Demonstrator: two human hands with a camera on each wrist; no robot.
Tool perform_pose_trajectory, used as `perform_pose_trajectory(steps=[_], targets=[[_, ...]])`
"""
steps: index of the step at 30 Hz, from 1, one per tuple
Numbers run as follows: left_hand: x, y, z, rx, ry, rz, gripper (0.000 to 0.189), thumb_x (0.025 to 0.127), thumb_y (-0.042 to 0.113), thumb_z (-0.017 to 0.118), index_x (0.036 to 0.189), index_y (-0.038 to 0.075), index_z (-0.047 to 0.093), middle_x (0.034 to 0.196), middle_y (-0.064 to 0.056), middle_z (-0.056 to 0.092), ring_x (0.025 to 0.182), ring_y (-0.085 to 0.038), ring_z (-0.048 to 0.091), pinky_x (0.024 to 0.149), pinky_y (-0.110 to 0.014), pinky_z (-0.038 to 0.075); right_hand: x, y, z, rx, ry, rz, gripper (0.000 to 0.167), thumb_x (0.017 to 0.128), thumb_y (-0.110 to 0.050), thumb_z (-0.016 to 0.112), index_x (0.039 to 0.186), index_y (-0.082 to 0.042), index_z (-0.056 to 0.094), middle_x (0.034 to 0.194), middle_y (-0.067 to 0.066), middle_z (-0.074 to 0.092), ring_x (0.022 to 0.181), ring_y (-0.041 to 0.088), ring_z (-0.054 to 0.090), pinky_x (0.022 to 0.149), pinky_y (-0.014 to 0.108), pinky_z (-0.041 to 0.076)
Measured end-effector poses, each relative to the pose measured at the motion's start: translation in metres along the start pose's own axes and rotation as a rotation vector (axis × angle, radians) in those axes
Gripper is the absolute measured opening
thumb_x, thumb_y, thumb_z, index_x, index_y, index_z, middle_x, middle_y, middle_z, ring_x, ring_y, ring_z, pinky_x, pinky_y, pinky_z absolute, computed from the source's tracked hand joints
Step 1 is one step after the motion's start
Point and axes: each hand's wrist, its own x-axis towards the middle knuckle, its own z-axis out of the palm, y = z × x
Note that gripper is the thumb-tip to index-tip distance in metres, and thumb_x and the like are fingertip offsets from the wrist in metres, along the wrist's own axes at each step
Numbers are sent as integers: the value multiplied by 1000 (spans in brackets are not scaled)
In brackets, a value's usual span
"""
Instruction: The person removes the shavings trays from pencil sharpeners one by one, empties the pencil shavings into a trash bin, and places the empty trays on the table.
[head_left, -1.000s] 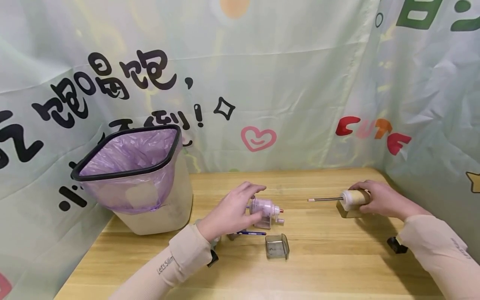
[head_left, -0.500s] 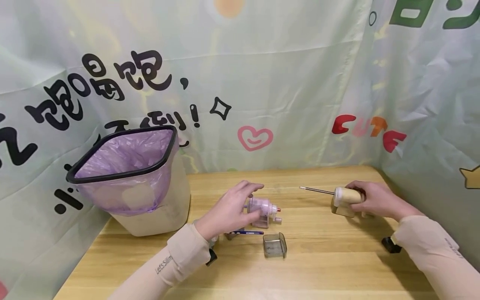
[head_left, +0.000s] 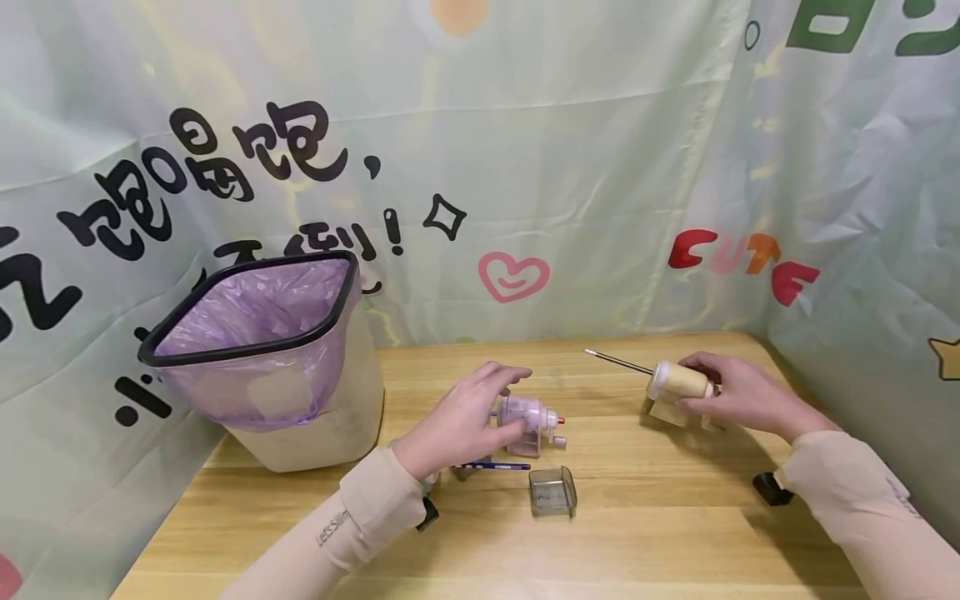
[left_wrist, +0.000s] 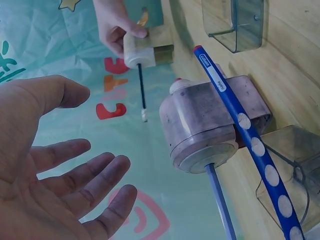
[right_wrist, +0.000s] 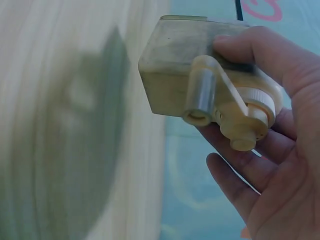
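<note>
My right hand grips a cream crank pencil sharpener at the right, held above the table. A dark pencil sticks out of its front, pointing left and slightly up. In the right wrist view, my thumb rests on the sharpener's box and its crank handle faces the camera. My left hand hovers beside a purple crank sharpener, fingers spread and holding nothing. A pencil is inserted in that sharpener. A blue pencil with white dots lies beside it, near my left wrist.
A smoky clear tray sits in front of the purple sharpener. Another clear container is partly visible in the left wrist view. A bin with a purple bag stands at left. Printed cloth hangs behind the wooden table.
My right hand has brought the cream sharpener leftward, and its pencil has swung from nearly level to tip-up. My left hand and the things near it stay in place.
</note>
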Motion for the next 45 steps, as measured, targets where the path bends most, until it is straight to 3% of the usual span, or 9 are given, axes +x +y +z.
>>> perform_pose_trajectory(steps=[8,16,24,32,39,45], targets=[[1,0,3,-15,-5,14,62,98,26,73,156,14,54,142,-4,65,118,-23,68,96,-39,59,1,-22,-4,20,-1,-27,56,88,-39,89,130,-8,69,102,0,72,84,7,59,70,25,50],[2,0,2,-20,15,21,61,98,27,73,154,13,56,141,-5,65,118,-23,68,97,-42,60,3,-44,-11,81,54,-65,52,90,-36,89,131,-11,70,108,2,76,92,5,66,70,25,51],[4,0,2,-48,25,35,60,99,29,74,154,12,56,143,-7,65,120,-25,69,99,-43,60,3,-76,-16,101,96,-69,55,88,-38,90,135,-16,71,115,3,79,114,37,76,79,31,54],[7,4,2,-68,42,28,56,100,32,74,150,13,59,147,-3,64,122,-20,68,102,-41,59,4,-104,-13,120,107,-106,53,87,-38,91,132,-19,71,111,-2,78,113,32,76,82,33,54],[9,7,2,-100,48,3,53,100,38,74,146,15,62,146,0,66,137,-24,61,115,-46,52,7,-125,-10,162,103,-165,50,87,-36,92,130,-22,72,108,-6,77,109,24,74,81,32,54],[10,7,0,-150,48,-4,55,100,40,75,147,15,62,145,1,66,127,-18,64,108,-42,55,10,-137,-6,180,95,-229,49,85,-33,93,128,-21,72,107,-9,76,104,18,73,84,32,56]])
